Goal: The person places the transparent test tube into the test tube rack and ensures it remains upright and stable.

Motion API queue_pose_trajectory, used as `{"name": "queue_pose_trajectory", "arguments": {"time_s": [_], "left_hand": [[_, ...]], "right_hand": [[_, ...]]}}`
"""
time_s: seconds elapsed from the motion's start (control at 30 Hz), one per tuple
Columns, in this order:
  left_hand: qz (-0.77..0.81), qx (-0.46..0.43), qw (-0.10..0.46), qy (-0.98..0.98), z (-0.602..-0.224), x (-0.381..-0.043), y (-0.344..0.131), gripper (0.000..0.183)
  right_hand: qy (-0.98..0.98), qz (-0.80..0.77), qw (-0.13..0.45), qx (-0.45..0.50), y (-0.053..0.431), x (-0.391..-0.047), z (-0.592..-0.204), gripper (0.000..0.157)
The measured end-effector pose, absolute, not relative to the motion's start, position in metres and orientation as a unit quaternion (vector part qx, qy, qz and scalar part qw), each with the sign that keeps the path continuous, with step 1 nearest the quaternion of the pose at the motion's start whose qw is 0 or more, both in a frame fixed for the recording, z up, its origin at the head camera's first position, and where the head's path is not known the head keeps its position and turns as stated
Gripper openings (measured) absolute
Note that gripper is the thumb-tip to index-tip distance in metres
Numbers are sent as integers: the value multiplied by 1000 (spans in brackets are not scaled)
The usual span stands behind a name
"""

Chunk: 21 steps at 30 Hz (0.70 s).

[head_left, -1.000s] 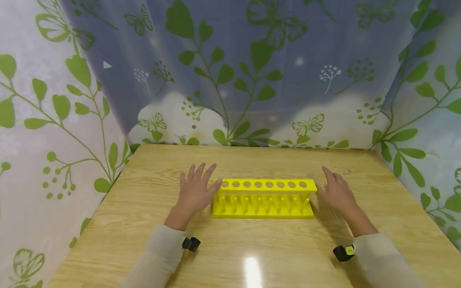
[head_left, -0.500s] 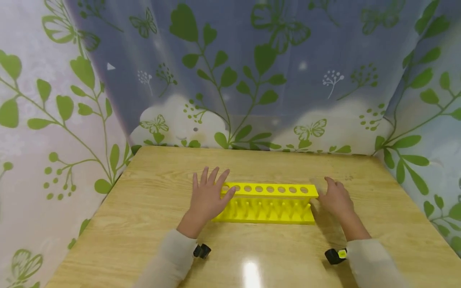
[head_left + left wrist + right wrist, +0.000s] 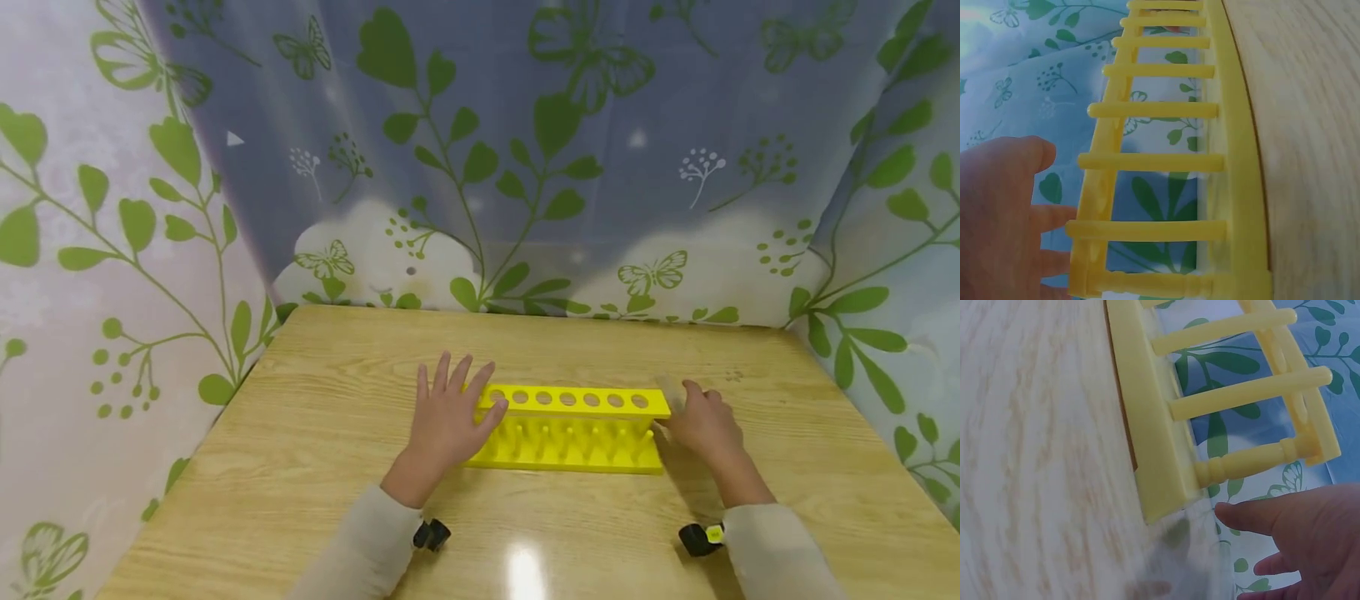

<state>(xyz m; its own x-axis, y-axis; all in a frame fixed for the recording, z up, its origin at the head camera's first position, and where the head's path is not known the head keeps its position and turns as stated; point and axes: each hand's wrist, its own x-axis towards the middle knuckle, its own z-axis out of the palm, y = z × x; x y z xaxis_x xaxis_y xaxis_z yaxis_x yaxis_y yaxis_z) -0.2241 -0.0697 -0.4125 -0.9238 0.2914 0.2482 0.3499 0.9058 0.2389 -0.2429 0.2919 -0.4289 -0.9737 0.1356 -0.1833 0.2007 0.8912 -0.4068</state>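
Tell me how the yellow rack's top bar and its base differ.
The top bar is pierced by a row of round holes, while the base carries a row of upright pegs. The top bar is raised on end posts; the base sits on the table. Both the top bar and the base are yellow, long and narrow.

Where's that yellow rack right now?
In the head view, the yellow rack stands on the wooden table, between the left hand and right hand.
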Motion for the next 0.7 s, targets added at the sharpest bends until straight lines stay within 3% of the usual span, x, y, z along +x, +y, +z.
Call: {"name": "queue_pose_trajectory", "arguments": {"time_s": [0.2,0.7], "left_hand": [[-129,-171,106,-971,-420,-225,-66,58],[-134,-187,90,-969,-428,-227,-64,56]], "right_hand": [[969,-218,77,82,294,-245,-436,85],[968,-214,81,103,294,-249,-441,76]]}}
